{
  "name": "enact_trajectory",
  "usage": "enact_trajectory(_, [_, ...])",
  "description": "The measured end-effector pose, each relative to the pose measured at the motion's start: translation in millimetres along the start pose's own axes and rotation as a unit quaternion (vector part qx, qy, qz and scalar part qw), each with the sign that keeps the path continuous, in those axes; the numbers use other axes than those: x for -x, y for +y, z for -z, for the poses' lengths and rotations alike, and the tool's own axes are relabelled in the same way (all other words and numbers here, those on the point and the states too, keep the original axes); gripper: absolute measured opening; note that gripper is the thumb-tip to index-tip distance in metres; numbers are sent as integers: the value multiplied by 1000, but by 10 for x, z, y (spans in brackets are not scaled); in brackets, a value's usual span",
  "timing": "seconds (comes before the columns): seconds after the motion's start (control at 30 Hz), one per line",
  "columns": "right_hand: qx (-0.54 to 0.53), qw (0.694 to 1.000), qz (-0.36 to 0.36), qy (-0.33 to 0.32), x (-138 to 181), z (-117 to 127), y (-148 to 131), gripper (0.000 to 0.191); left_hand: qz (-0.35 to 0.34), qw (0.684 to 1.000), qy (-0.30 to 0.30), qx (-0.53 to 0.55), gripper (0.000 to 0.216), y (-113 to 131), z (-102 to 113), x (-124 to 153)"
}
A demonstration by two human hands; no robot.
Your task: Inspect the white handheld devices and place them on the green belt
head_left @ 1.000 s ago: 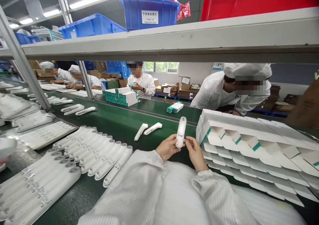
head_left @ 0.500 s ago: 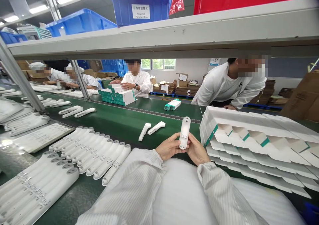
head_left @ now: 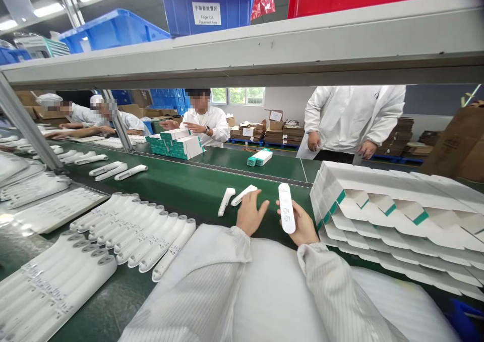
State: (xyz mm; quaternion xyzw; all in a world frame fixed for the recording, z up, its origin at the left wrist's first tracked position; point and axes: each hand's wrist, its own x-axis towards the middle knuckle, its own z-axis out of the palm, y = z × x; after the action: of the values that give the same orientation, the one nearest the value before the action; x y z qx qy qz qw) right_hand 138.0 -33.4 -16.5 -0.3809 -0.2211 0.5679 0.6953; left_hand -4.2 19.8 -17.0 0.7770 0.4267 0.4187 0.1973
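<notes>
Over the green counter (head_left: 181, 190), the right hand (head_left: 303, 226) grips a device (head_left: 286, 208) left of the boxes (head_left: 363, 221), while the left hand (head_left: 249, 215), spread and seemingly empty, could knock the loose pair (head_left: 227, 201) by sweeping low.

Bright window (head_left: 237, 96) in pale back wall (head_left: 287, 99)

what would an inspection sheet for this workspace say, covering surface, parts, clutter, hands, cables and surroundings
Surface: green work surface, bearing white pieces and cartons.
Job's things: held white piece, printed side showing; two loose white pieces lie near the left hand.
Clutter: rows of white pieces to the left; stacked white cartons to the right.
Hands: left, fingers spread, contact unclear; right hand grips the held piece.
Cables: nothing seen.
Surroundings: overhead shelf with blue bin; co-workers in white opposite.
</notes>
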Motion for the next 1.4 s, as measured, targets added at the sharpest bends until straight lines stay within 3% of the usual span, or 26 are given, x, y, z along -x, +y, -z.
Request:
enact_trajectory(0.07, [-20,999,-25,-23,20,24,-51,23,46,992,62,-99,44,-96,61,-65])
enact_trajectory(0.1, [-28,998,-28,-39,31,31,-69,23,77,987,59,-126,46,-143,77,-89])
enact_trajectory(0.23, [-44,995,-30,-81,68,34,-106,22,200,975,-56,-81,36,-257,32,-141])
enact_trajectory(0.37, [-63,993,-34,-89,68,39,-122,24,247,964,-100,-7,20,-257,-31,-166])
enact_trajectory(0.47, [-67,993,-31,-90,61,52,-136,25,286,945,-135,82,30,-223,-10,-144])
enact_trajectory(0.53, [-72,993,-32,-85,59,61,-152,25,337,897,-151,244,35,-183,15,-99])
enact_trajectory(0.63, [-80,994,-34,-66,46,83,-168,23,377,768,-161,493,28,-107,34,-19])
enact_trajectory(0.67, [-76,995,-31,-53,35,95,-167,23,370,745,-166,529,26,-82,34,4])
enact_trajectory(0.73, [-45,999,-14,-17,0,126,-148,23,340,732,-183,562,24,-38,32,38])
enact_trajectory(0.83, [79,995,51,38,-68,194,-105,29,294,735,-210,574,27,13,34,68])
enact_trajectory(0.93, [295,940,123,120,-129,292,-101,45,256,729,-241,588,34,55,46,90])
enact_trajectory(1.03, [511,827,139,192,-181,431,-154,54,225,718,-269,602,43,91,52,110])
enact_trajectory(1.13, [647,729,123,184,-238,602,-206,52,207,710,-289,607,50,115,46,121])
enact_trajectory(1.2, [702,685,104,164,-268,705,-218,42,200,707,-297,609,54,122,40,123])
enact_trajectory(1.3, [726,662,98,159,-281,774,-208,33,195,706,-304,610,58,125,40,119])
enact_trajectory(1.37, [711,668,138,172,-264,729,-187,36,193,708,-307,606,60,127,47,117])
enact_trajectory(1.4, [687,685,170,171,-247,677,-172,36,192,711,-308,603,61,129,50,117])
